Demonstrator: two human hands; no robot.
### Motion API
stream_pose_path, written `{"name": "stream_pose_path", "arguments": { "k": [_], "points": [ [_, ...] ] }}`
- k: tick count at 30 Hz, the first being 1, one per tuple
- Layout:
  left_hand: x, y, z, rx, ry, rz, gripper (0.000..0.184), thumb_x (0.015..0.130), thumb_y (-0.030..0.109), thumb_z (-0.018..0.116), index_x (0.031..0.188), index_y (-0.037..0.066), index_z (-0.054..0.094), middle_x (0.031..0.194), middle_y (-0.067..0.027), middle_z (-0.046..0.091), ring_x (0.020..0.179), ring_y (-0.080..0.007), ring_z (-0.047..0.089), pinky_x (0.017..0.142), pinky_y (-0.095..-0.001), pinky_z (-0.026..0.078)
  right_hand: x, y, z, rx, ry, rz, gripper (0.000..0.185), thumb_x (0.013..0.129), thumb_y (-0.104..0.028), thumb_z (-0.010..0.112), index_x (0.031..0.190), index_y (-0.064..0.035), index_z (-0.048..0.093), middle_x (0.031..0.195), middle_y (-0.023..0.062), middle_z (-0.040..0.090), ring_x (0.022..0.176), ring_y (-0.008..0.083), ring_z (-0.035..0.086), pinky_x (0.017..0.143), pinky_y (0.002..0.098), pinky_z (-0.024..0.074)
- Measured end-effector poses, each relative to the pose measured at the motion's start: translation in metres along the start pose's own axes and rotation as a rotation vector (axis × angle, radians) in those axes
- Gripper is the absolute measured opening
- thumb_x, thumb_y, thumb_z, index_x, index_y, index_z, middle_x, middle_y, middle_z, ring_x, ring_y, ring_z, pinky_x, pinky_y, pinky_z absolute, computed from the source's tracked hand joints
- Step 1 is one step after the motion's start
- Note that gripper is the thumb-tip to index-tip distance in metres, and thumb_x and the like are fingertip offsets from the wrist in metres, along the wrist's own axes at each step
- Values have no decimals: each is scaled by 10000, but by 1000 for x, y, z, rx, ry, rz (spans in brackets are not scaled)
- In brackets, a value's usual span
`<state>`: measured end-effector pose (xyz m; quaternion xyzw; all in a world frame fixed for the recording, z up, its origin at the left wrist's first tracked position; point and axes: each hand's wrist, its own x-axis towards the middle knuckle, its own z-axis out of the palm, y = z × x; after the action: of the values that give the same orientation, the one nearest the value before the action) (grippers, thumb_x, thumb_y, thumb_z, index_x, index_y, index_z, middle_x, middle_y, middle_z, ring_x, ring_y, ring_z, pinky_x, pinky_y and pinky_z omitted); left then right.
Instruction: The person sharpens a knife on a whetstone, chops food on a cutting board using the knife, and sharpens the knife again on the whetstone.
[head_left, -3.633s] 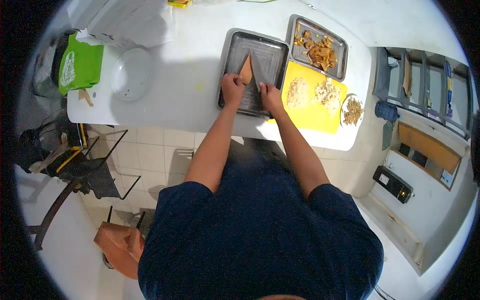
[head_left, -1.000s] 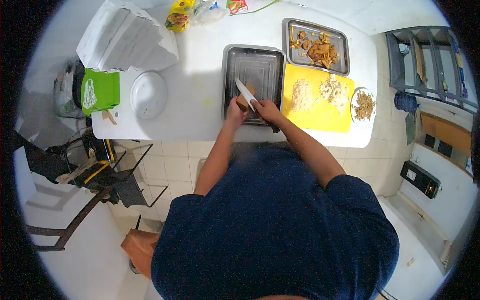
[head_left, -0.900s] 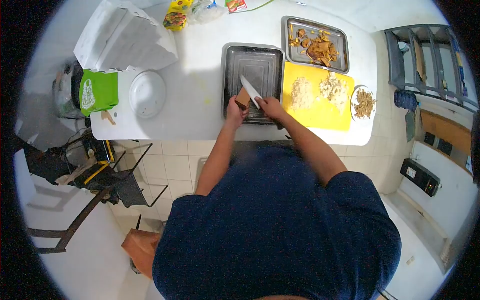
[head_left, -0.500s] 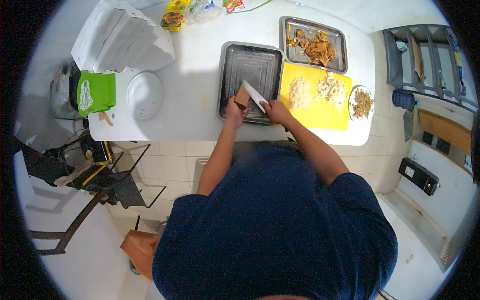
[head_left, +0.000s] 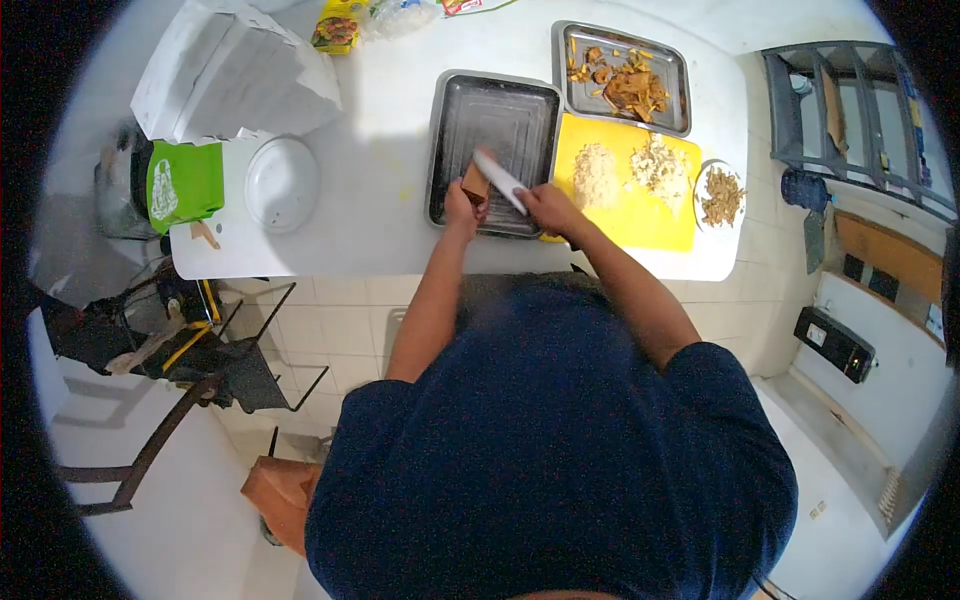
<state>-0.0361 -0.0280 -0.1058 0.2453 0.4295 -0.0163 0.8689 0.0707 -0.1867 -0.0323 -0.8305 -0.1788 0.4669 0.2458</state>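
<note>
Over the near half of a dark metal tray (head_left: 500,100), my left hand (head_left: 463,210) is closed around a brown rectangular block (head_left: 475,184) that looks like a sharpening stone. My right hand (head_left: 553,212) grips a knife (head_left: 505,185) by its handle, at the tray's right edge. The pale blade slants up and left, and its blurred tip end lies at the block's upper right side. I cannot tell whether blade and block touch. The fingers under the block are partly hidden.
Right of the tray, a yellow cutting board (head_left: 640,225) bears two chopped pale piles. Behind it stands a second tray (head_left: 683,85) with brown pieces; a plate (head_left: 735,215) of brown strips sits far right. Leftward are a white bowl (head_left: 282,185), a green bag (head_left: 195,185) and a white box (head_left: 240,80).
The knife has shifted slightly up and left against the block, its tip end now blurred. Both hands keep their holds. The whole view has shifted a little.
</note>
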Motion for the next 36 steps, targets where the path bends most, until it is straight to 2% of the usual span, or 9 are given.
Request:
{"name": "stream_pose_path", "arguments": {
  "k": [2,7,11,14,19,22,27,31,36],
  "points": [
    [4,4,1,-11,1,-2,421,914,397,243,856,66,496,574,-48,453,406,-147,383,375,-302,280,-1,-8,12,-19,22,-96,609,910,-519,442,726,45,586,554,166,537,447,271,573,460,405,479],
    [3,5,-3,68,-38,8,442,918,409,231,845,64,497,559,-42,445,401,-140,381,373,-300,290,-1,13,5,84,59,96,648,914,-546,406,704,34,608,519,164,534,445,281,569,472,405,479],
    [3,4,-6,103,-17,12,451,926,398,221,855,56,506,556,-44,449,401,-139,380,373,-287,294,4,6,10,13,131,-140,672,911,-564,391,722,31,638,516,152,547,456,251,582,480,388,477],
    [3,4,-6,75,-19,13,457,928,397,217,847,56,509,548,-42,449,398,-136,373,374,-285,296,14,22,29,-38,143,-36,666,911,-559,400,717,38,624,510,142,543,455,246,582,479,392,479],
    [5,6,-16,9,-118,-35,405,926,391,260,905,77,515,626,-49,501,424,-167,427,381,-295,327,1,-7,-4,75,-7,107,659,914,-548,390,744,43,628,629,227,595,627,376,629,620,442,495],
    [-3,9,3,37,88,36,454,927,398,226,833,52,504,532,-36,429,394,-137,366,377,-288,299,7,5,23,-88,117,-183,643,913,-534,403,734,40,632,615,223,591,677,405,623,681,464,477],
    [-1,2,-11,8,-14,-9,434,920,395,249,828,57,505,554,-43,452,400,-131,376,374,-279,294,25,19,11,-112,129,57,640,912,-537,394,716,16,648,653,255,598,675,403,625,665,479,470],
    [1,6,-7,-23,-5,22,434,923,378,243,841,50,515,582,-54,488,407,-131,389,372,-273,290,6,-1,10,-179,134,-220,661,906,-560,387,746,30,639,694,265,608,711,421,621,694,483,468],
    [-5,3,-7,7,-51,48,435,929,369,243,856,47,526,584,-58,489,409,-134,398,367,-275,292,12,11,1,-110,119,-20,656,903,-561,389,781,29,648,723,278,601,740,429,616,709,487,467]
  ]
}}
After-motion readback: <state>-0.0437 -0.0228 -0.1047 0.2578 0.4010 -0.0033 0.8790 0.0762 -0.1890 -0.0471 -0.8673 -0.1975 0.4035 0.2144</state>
